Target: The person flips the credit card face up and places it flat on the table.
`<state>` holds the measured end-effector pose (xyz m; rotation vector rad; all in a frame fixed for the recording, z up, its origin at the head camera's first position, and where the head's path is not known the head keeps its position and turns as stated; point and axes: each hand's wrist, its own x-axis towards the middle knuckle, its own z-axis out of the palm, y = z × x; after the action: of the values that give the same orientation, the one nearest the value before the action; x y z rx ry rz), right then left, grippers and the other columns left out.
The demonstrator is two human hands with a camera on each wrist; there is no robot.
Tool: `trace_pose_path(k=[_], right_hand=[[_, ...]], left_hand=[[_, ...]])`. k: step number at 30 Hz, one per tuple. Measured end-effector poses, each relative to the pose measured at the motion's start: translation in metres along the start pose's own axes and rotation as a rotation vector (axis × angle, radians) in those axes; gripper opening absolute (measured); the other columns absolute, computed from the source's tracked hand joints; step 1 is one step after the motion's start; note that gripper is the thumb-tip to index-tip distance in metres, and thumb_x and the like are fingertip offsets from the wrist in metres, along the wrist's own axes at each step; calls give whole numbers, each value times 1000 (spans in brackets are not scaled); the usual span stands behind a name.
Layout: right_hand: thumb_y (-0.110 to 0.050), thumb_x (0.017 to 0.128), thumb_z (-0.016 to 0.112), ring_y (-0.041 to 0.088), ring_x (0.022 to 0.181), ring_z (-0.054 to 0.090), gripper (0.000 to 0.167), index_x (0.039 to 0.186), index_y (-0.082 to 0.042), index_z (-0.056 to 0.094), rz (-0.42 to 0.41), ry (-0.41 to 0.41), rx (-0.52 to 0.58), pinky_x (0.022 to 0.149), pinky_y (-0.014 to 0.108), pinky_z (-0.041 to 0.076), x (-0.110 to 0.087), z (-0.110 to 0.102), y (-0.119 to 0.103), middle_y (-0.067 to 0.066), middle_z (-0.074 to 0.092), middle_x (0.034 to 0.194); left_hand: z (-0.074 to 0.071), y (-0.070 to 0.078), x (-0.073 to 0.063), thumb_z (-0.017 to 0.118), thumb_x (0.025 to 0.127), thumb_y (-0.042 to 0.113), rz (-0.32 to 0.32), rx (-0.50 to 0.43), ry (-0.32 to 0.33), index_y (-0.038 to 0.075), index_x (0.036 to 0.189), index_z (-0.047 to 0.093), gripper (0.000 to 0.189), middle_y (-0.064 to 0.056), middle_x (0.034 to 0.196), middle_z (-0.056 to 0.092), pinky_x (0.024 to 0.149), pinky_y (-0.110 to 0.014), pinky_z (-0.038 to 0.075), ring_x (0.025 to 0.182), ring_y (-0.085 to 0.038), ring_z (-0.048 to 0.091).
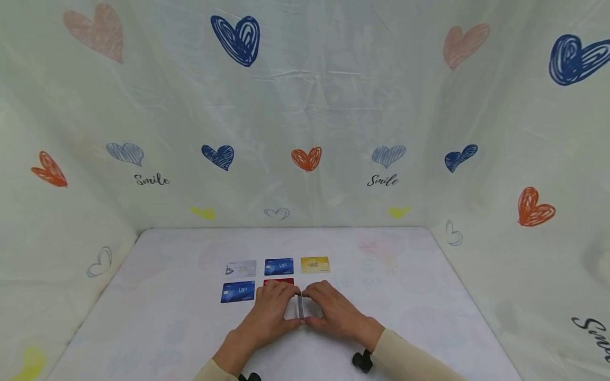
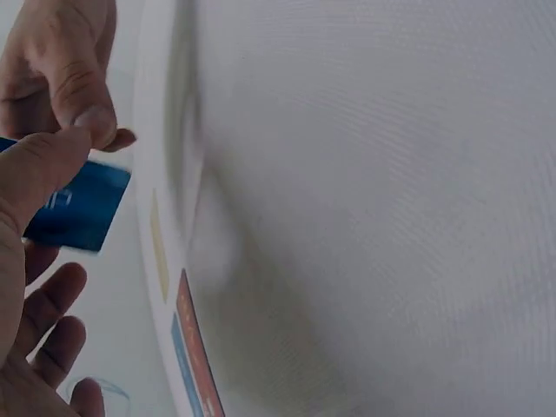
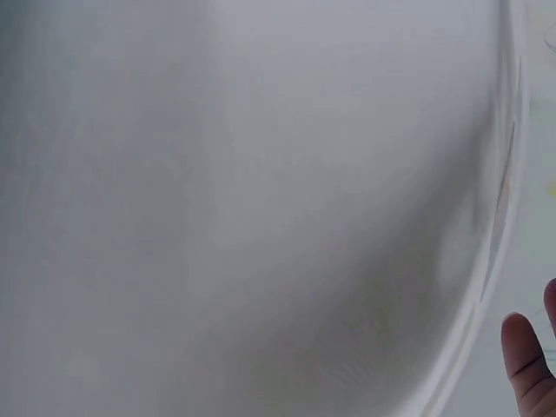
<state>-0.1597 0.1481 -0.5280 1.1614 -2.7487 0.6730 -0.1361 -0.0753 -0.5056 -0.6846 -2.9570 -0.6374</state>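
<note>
Both hands meet near the middle of the table and hold a blue card point(image 2: 82, 208) upright by its ends. From the head view it shows edge-on as a narrow grey strip point(image 1: 300, 307). My left hand point(image 1: 271, 312) pinches its left side, thumb low and fingertips at the top; in the left wrist view the left thumb point(image 2: 39, 178) lies across its face. Opposite, my right hand point(image 1: 340, 313) pinches it likewise. Just beyond the left hand lies a red card point(image 1: 278, 282), partly hidden by the fingers. A blue VIP card point(image 1: 238, 291) lies to its left.
Behind these, a silver card point(image 1: 240, 269), another blue VIP card point(image 1: 279, 266) and a yellow card point(image 1: 315, 264) lie in a row on the white table point(image 1: 405, 296). A curtain point(image 1: 305, 111) printed with hearts hangs around the table. Black wrist devices point(image 1: 362, 361) sit at the sleeves.
</note>
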Motion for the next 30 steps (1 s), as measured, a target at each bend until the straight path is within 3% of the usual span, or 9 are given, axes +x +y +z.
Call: trace_pose_path(k=[4, 9, 12, 18, 21, 30], right_hand=[[-38, 93, 80, 13, 126, 53, 58, 141, -14, 58, 22, -31, -43, 110, 34, 50, -1, -9, -1, -3, 59, 138], [-51, 91, 78, 15, 128, 51, 71, 146, -14, 52, 1, -29, -183, 112, 37, 48, -4, -16, -2, -1, 56, 142], [-56, 89, 77, 16, 126, 50, 74, 144, -14, 51, -39, 4, -289, 109, 36, 48, -5, -17, -3, 1, 55, 140], [-55, 86, 79, 17, 114, 52, 65, 132, -14, 58, -96, 68, -410, 93, 33, 48, -6, -15, -2, -1, 60, 127], [-56, 87, 78, 17, 110, 52, 62, 128, -14, 61, -89, 63, -448, 89, 33, 46, -8, -14, 1, -2, 62, 122], [-59, 87, 77, 18, 111, 53, 63, 129, -13, 63, -23, 13, -459, 91, 35, 47, -15, -16, 12, -1, 63, 122]], left_hand=[[3, 0, 0, 93, 78, 42, -42, 8, 10, 16, 128, 64, 64, 0, 122, 69, 96, -44, 44, 116, -22, 51], [9, 0, -1, 94, 76, 43, -52, 111, 39, 13, 129, 65, 67, -5, 122, 70, 89, -44, 43, 112, -26, 53], [12, -1, -1, 95, 74, 44, -40, 162, 66, 14, 129, 67, 69, -6, 121, 69, 87, -44, 43, 112, -28, 53], [16, 1, 1, 96, 74, 45, -27, 201, 78, 14, 130, 68, 70, -6, 117, 67, 86, -44, 42, 111, -28, 52], [17, 4, 2, 96, 74, 45, -27, 206, 68, 15, 131, 68, 71, -5, 117, 65, 88, -44, 42, 111, -27, 51], [19, 9, 6, 95, 74, 48, -11, 222, 62, 17, 132, 67, 71, -4, 121, 63, 96, -47, 44, 115, -27, 50]])
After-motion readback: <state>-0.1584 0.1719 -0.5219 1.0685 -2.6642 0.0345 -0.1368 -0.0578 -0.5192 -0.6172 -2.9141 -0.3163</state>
